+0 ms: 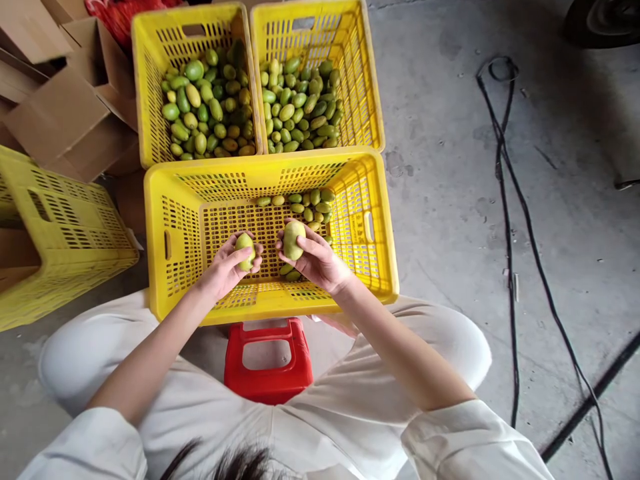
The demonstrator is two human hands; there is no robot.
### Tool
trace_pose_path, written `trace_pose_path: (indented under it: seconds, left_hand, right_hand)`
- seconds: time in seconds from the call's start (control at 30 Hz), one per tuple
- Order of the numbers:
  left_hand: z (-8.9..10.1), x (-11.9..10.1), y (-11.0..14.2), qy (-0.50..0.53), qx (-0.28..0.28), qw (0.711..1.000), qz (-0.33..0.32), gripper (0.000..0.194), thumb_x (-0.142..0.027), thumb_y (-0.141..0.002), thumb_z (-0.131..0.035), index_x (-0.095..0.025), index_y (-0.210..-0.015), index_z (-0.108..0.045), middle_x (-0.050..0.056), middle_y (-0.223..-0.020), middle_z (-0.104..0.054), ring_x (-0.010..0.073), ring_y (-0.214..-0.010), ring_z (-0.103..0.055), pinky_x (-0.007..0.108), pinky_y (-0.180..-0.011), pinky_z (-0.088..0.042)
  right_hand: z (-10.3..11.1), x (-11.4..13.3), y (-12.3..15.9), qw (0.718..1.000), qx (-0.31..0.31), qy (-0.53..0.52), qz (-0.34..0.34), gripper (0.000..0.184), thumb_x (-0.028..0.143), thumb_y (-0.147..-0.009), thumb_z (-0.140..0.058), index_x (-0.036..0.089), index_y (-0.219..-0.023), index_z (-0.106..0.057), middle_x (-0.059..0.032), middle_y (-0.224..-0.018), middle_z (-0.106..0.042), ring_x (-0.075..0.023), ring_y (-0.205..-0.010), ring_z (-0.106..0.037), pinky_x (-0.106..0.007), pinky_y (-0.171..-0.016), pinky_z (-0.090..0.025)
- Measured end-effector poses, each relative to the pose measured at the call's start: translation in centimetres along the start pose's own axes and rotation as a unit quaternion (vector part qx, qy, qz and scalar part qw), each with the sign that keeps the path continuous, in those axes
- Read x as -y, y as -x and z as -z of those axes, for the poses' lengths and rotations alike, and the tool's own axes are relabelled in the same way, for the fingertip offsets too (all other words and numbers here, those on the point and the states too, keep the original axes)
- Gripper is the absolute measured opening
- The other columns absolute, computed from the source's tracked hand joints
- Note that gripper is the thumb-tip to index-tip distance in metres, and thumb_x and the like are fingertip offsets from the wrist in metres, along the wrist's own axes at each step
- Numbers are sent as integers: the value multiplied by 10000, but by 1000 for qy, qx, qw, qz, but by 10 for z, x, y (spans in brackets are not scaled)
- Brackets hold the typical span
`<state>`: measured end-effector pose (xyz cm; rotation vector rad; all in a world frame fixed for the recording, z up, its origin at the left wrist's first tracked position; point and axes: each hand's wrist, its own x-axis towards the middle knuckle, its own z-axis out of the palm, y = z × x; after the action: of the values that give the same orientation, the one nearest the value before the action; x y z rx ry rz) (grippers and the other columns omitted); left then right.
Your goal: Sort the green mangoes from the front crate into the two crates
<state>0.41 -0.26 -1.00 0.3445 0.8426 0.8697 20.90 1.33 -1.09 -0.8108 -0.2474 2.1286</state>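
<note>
Both of my hands are over the near yellow crate (183, 303), each holding one fruit. My left hand (227, 267) is closed around a yellow-green mango (245, 251), thumb across its front. A slightly larger, paler mango (293, 240) sits in my right hand (317, 261), gripped between thumb and fingers. The two mangoes are held apart at about the same height. Inside the crate, several smaller green mangoes (310, 208) lie along its far right side. A few more lie partly hidden beneath my right hand.
Two yellow crates stand behind, a left crate (145, 80) and a right crate (373, 100), both holding many green and yellowish mangoes. Another yellow crate (75, 233) and cardboard boxes (60, 120) are at left. A red stool (267, 383) is between my legs. Black cables (520, 193) cross the floor at right.
</note>
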Motion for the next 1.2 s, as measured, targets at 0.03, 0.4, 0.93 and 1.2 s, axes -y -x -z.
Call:
trace_pose_path:
  seconds: [0.03, 0.4, 0.93, 1.2]
  left_hand:
    - [0, 0, 0, -4, 7, 1000, -8, 237, -163, -760, -725, -189, -941, -575, -18, -720, -606, 75, -551, -559, 178, -494, -451]
    - [-5, -7, -3, 75, -42, 995, 41, 266, -241, -786, -585, -148, -1031, -629, 89, -941, -678, 209, -874, -681, 283, -669, -564]
    - [-1, -4, -2, 65, -2, 998, 19, 245, -285, -758, -714, -156, -939, -611, 25, -843, -619, 105, -675, -613, 194, -535, -512]
    - [1, -9, -1, 16, -20, 999, 28, 313, -219, -778, -691, -162, -1074, -611, 84, -984, -678, 208, -905, -679, 332, -772, -558]
  right_hand:
    - [0, -2, 0, 1000, -6, -3, -3, 406, 198, -682, -775, 234, -1007, -534, 17, -906, -636, -115, -734, -621, -239, -623, -540]
    - [0, 2, -3, 1000, -17, -24, 1, 321, 492, -850, -608, 236, -1038, -560, -5, -838, -657, -138, -691, -622, -240, -538, -522]
    - [6, -6, -7, 998, -48, -30, -15, 280, 399, -771, -742, 211, -867, -558, 57, -610, -564, -71, -476, -466, -167, -422, -397]
    - [1, 2, -2, 1000, -5, 0, -10, 332, 215, -727, -655, 245, -1049, -577, 4, -875, -645, -173, -834, -623, -327, -742, -530]
